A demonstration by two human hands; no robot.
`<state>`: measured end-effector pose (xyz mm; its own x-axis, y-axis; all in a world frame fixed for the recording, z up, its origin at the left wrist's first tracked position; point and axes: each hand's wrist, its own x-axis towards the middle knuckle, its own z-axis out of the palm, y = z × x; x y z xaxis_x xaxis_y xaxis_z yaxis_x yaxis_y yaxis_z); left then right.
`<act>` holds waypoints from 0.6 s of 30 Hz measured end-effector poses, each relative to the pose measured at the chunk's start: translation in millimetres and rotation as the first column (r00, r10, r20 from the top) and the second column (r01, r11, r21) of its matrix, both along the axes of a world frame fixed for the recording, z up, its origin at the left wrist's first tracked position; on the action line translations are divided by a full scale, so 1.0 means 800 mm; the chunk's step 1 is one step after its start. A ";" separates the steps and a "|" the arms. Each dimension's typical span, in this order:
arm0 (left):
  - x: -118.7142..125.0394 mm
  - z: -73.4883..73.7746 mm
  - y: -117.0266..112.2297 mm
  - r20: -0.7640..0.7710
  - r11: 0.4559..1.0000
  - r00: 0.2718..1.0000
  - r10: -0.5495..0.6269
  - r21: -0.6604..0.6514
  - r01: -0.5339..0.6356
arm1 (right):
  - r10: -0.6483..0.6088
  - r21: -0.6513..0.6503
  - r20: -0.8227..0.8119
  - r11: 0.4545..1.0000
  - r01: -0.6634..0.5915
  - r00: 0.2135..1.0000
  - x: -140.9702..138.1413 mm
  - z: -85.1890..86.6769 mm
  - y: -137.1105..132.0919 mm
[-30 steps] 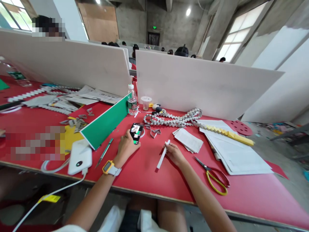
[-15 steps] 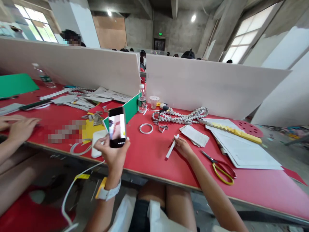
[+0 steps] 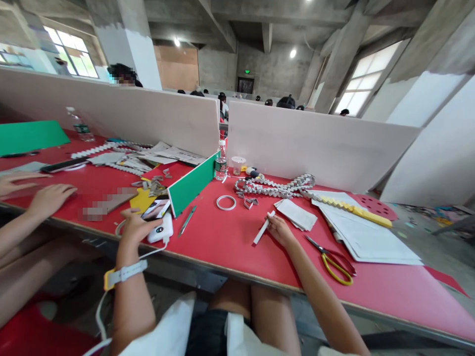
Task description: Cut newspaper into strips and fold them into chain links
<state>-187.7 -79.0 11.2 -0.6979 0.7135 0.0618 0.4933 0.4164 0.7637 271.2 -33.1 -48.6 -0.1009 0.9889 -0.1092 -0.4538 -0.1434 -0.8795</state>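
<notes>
My left hand (image 3: 136,228) is closed on a smartphone (image 3: 156,208), low over the red table at the left. The phone is tilted and partly covers a white power bank (image 3: 163,230) with a cable plugged into it. In my right hand (image 3: 279,228) a narrow folded paper strip (image 3: 264,227) is pinched, pointing down and left just over the table. Beside that hand are a stack of paper strips (image 3: 297,213) and yellow-and-red-handled scissors (image 3: 336,267). A utility knife (image 3: 187,220) lies right of the power bank.
A green divider (image 3: 193,187) stands left of a water bottle (image 3: 220,163). Behind lie a white tape ring (image 3: 226,202), a zigzag folded-paper chain (image 3: 274,186) and a plastic cup (image 3: 238,165). White sheets (image 3: 374,242) cover the right side. A co-worker's hands (image 3: 52,200) rest at left.
My left hand has lowered the phone leftward to beside the power bank, uncovering the utility knife. My right hand still holds the strip in about the same place. The view has tilted upward slightly.
</notes>
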 end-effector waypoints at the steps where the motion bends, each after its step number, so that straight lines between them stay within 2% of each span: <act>1: -0.008 -0.003 0.008 -0.003 0.999 0.999 -0.040 -0.020 0.040 | 0.000 0.007 0.008 1.000 -0.001 1.000 -0.001 0.002 -0.001; 4: -0.023 -0.007 0.019 0.015 0.983 0.983 -0.180 0.031 0.180 | -0.030 0.049 0.044 0.998 0.028 0.999 -0.009 0.007 -0.005; 6: -0.017 -0.003 0.010 -0.052 0.971 0.979 -0.195 0.129 0.201 | -0.088 0.073 0.082 0.994 0.082 0.993 -0.017 0.009 -0.007; 7: -0.007 0.001 0.001 -0.120 0.967 0.982 -0.146 0.192 0.167 | -0.121 0.082 0.106 0.990 0.113 0.987 -0.021 0.010 -0.006; 8: 0.010 0.006 -0.010 -0.211 0.957 0.976 -0.047 0.270 0.104 | -0.154 0.089 0.130 0.986 0.143 0.979 -0.025 0.010 -0.005; 10: 0.061 0.015 -0.031 -0.363 0.875 0.928 0.078 0.472 0.111 | -0.211 0.099 0.175 0.976 0.196 0.962 -0.035 0.010 -0.002; 11: 0.094 0.019 -0.039 -0.382 0.834 0.924 0.005 0.511 0.207 | -0.235 0.103 0.193 0.970 0.218 0.953 -0.041 0.011 0.001; 12: 0.130 0.020 -0.043 -0.368 0.790 0.914 -0.172 0.503 0.351 | -0.257 0.107 0.204 0.965 0.239 0.945 -0.047 0.011 0.004; 13: 0.168 0.020 -0.042 -0.328 0.729 0.862 -0.387 0.464 0.504 | -0.276 0.109 0.209 0.960 0.258 0.938 -0.054 0.012 0.008; 14: 0.205 0.017 -0.036 -0.302 0.665 0.766 -0.568 0.381 0.643 | -0.287 0.109 0.210 0.957 0.269 0.935 -0.060 0.013 0.011; 15: 0.240 0.013 -0.026 -0.298 0.617 0.685 -0.665 0.296 0.729 | -0.294 0.110 0.206 0.955 0.277 0.933 -0.065 0.015 0.014; 18: 0.318 -0.001 0.021 -0.262 0.517 0.533 -0.805 0.130 0.846 | -0.363 0.135 0.193 0.930 0.341 0.912 -0.073 0.018 0.021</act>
<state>67.1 -62.2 10.3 0.2338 0.9130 0.3345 0.6387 -0.4035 0.6552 213.0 -16.6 -34.3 0.2705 0.9627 0.0085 -0.2617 0.0820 -0.9617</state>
